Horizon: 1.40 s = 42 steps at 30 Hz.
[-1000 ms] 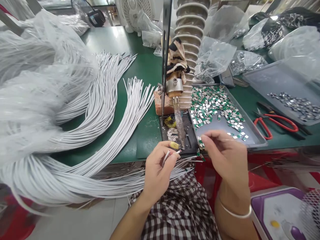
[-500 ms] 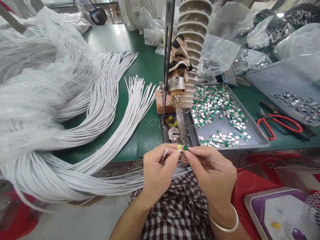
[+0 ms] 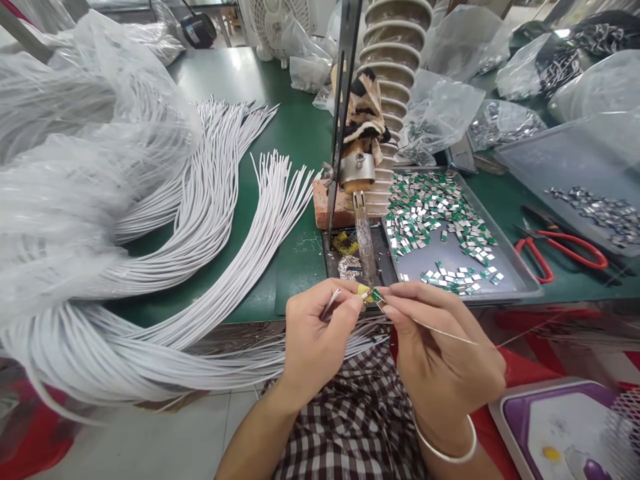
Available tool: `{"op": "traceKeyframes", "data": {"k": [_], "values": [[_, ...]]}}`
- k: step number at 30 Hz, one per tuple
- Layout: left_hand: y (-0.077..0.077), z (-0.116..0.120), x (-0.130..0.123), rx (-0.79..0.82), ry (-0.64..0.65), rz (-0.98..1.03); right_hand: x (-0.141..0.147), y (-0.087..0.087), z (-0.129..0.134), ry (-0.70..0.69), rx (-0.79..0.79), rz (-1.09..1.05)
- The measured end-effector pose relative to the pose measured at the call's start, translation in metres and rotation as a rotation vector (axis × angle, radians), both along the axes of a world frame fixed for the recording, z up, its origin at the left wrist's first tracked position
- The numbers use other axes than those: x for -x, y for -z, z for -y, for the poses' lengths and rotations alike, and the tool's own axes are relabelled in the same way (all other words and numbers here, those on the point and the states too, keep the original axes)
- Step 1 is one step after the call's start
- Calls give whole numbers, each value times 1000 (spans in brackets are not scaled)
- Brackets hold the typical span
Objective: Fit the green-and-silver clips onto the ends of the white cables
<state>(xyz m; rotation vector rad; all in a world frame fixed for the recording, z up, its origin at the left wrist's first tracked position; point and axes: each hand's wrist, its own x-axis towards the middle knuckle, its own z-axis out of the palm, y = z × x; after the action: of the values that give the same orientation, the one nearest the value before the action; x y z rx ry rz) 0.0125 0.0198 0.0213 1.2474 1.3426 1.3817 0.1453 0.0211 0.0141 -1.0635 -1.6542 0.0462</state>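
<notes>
My left hand (image 3: 323, 333) pinches a white cable (image 3: 331, 302) whose end meets a small green circuit board (image 3: 375, 295), just in front of the soldering iron tip (image 3: 367, 257). My right hand (image 3: 445, 347) is closed on a thin solder wire (image 3: 445, 333), its fingertips beside the board. A bit of yellow (image 3: 363, 290) shows at my left fingertips. The iron hangs from a black metal bracket (image 3: 343, 100) over a dark tray with solder bits (image 3: 349, 268).
Bundles of white cables (image 3: 200, 247) fill the left. A metal tray (image 3: 520, 273) of small boards stands right of the iron, with red-handled pliers (image 3: 575, 247) beyond. Behind the iron are a brick (image 3: 325, 207) and a ribbed hose (image 3: 395, 60).
My right hand has shifted right and turned, its fingertips now off the board. The board has tilted and shows more between my hands. My left hand has barely moved.
</notes>
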Motion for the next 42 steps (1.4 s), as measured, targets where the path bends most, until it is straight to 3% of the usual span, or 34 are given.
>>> {"op": "traceKeyframes", "data": {"k": [7,19,26,32,37,42], "values": [[-4,-1,1,-34,-14,4,4,-8,-2,35,-28,23],[-1,5,3,10,15,-35,-5,-1,5,-170,177,-162],[2,4,6,-5,117,-125,-6,-2,0,-105,413,-79],[4,-1,9,116,245,34,-3,3,0,-104,291,8],[2,-6,8,111,152,98,-2,9,2,-21,188,-69],[-2,-9,7,102,120,121,2,8,0,-28,44,-117]]}}
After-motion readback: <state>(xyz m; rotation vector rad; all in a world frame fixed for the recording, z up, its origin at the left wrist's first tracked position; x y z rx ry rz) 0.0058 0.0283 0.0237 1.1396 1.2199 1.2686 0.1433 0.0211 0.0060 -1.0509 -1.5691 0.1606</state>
